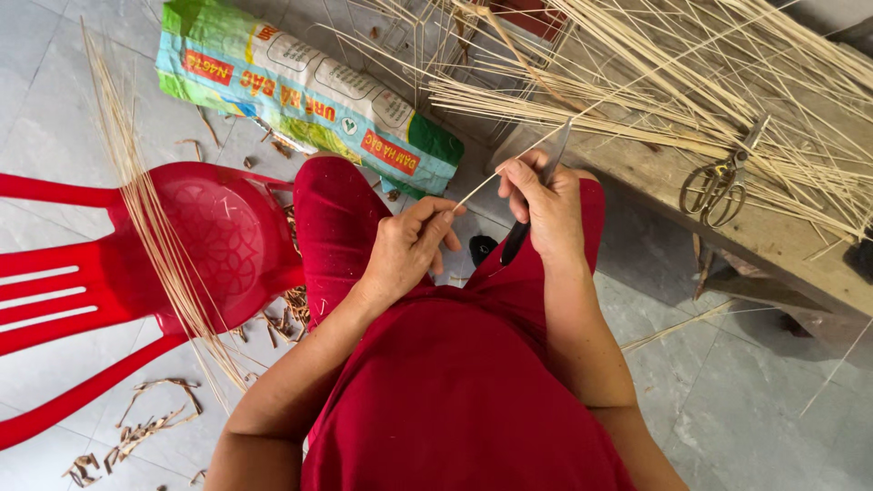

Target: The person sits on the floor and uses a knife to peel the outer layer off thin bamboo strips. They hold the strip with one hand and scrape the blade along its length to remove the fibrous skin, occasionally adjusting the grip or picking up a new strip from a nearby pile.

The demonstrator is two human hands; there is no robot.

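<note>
Head view: both hands [414,245] pinch a thin strip [477,188], right hand [546,205] gripping a knife [536,195].

A rolled woven plastic sack [309,95], green, blue and white with red label patches, lies on the grey tiled floor [55,100].

A home craft workshop for splitting bamboo or rattan, set on a grey tiled floor [746,409]. A rough wooden bench [773,236] at upper right carries heaps of thin pale splints [655,82] and a pair of metal shears [723,186]. At left, a red plastic chair [209,236] holds a bundle of finished strips [155,227]; shavings [155,423] litter the lower left, and a printed woven sack [300,91] lies at the top.
</note>
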